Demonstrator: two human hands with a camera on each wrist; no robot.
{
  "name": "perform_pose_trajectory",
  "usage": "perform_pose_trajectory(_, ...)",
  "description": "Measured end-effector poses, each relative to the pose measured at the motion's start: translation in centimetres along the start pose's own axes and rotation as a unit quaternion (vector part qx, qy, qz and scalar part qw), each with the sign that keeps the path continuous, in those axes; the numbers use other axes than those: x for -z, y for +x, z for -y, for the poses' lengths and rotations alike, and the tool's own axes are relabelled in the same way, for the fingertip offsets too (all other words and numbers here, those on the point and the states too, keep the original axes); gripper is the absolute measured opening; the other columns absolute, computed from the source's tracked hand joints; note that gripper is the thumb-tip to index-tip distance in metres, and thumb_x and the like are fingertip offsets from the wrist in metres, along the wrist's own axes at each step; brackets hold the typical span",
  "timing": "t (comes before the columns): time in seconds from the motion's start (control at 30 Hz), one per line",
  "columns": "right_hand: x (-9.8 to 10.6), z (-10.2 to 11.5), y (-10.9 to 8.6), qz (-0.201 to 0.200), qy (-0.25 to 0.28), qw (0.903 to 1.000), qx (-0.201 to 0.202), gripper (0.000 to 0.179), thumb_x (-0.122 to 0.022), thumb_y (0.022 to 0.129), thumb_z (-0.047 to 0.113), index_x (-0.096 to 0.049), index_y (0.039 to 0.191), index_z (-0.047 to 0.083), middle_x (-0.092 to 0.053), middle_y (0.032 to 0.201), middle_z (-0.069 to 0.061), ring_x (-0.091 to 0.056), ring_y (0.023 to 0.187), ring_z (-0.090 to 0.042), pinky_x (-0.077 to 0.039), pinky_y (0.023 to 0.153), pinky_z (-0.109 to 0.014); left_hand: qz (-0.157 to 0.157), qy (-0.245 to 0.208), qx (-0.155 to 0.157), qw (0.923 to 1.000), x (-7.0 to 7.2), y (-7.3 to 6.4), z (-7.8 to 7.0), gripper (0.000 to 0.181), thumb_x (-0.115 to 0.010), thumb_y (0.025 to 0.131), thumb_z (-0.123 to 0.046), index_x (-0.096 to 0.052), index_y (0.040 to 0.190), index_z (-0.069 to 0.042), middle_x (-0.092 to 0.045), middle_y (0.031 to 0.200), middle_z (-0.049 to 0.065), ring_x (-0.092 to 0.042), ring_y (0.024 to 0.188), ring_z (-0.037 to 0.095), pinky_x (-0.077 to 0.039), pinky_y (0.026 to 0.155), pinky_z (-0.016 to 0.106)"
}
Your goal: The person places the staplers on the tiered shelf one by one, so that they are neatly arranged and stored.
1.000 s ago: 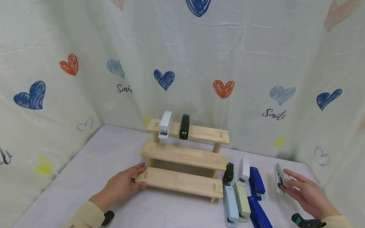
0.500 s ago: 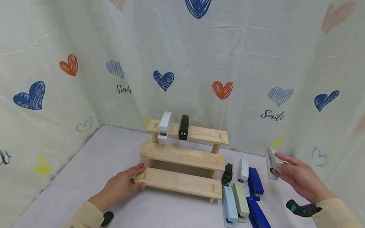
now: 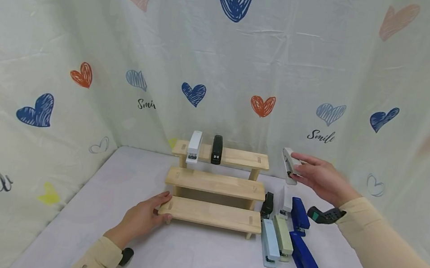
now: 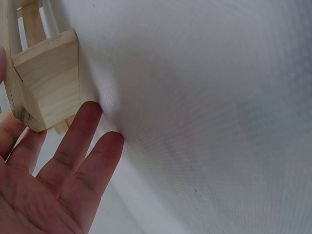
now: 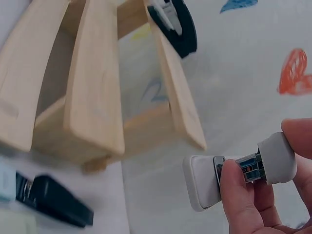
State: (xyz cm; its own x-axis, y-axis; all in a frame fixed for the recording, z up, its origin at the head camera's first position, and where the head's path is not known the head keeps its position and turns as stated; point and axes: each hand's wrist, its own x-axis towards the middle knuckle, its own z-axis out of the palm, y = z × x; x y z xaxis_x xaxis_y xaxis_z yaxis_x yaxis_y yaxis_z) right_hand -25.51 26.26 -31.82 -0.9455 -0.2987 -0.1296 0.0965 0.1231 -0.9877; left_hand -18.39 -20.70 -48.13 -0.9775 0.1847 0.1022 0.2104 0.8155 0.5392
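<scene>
My right hand (image 3: 321, 177) holds a white stapler (image 3: 289, 165) in the air to the right of the rack's top tier. In the right wrist view this stapler (image 5: 279, 158) is pinched between thumb and fingers, with its metal front visible between arm and base. At the left end of the bottom tier, my left hand (image 3: 142, 219) grips the three-tier wooden rack (image 3: 210, 214). Up close, the left wrist view has those fingers (image 4: 73, 141) at the end of the wooden board (image 4: 53, 73). A white stapler (image 3: 194, 146) and a black stapler (image 3: 217, 149) stand on the top tier.
Right of the rack lie a black stapler (image 3: 267, 205), a white one (image 3: 286, 202), a light blue one (image 3: 270, 243), a pale green one (image 3: 283, 238) and two dark blue staplers (image 3: 300, 215). A heart-patterned curtain (image 3: 300, 73) hangs behind the table (image 3: 198, 263).
My right hand has lifted the white stapler off the table at the far right and carried it left and up towards the rack. The left hand keeps its place.
</scene>
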Motion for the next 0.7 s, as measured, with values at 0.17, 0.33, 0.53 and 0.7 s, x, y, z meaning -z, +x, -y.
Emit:
perform_pose_trajectory(0.17,-3.0,1.0,2.3,0.005,0.02,0.9998,0.002,0.054,-0.051,0.104,0.005,-0.032,0.154,0.0,-0.019,0.16,-0.02,-0.031,0.139,-0.038,-0.038,0.106,-0.041,0.0,0.004,0.004,1.0,0.0,0.0,0.2,0.065,-0.077,0.088,-0.038,-0.056,0.144,-0.013,-0.046,0.152,-0.001,-0.067,0.091,0.016,-0.052,0.069,0.035)
perform_pose_trajectory(0.33,-5.7,1.5,4.5,0.0,0.049,0.9987,-0.009,0.052,-0.052,0.102,0.002,-0.038,0.152,0.002,-0.025,0.158,-0.018,-0.036,0.135,-0.035,-0.041,0.105,-0.04,0.002,0.002,0.004,1.0,-0.1,0.1,0.4,0.066,-0.077,0.088,-0.039,-0.055,0.144,-0.014,-0.045,0.153,-0.003,-0.067,0.091,0.015,-0.052,0.069,0.034)
perform_pose_trajectory(0.53,-8.3,1.5,6.6,-0.008,0.051,0.9983,-0.028,0.05,-0.054,0.101,0.003,-0.045,0.15,0.006,-0.032,0.152,-0.017,-0.044,0.128,-0.033,-0.044,0.102,-0.039,-0.005,0.001,0.0,1.0,-0.1,0.1,0.2,0.065,-0.078,0.087,-0.038,-0.056,0.143,-0.014,-0.046,0.152,-0.003,-0.066,0.09,0.015,-0.051,0.067,0.033)
perform_pose_trajectory(0.7,-9.6,1.5,7.5,-0.021,0.045,0.9979,-0.042,0.049,-0.056,0.101,0.004,-0.047,0.149,0.006,-0.036,0.148,-0.018,-0.046,0.122,-0.032,-0.046,0.1,-0.038,-0.007,0.002,-0.001,1.0,0.0,0.0,0.1,0.064,-0.079,0.087,-0.037,-0.057,0.143,-0.014,-0.048,0.151,-0.001,-0.067,0.089,0.017,-0.052,0.066,0.034)
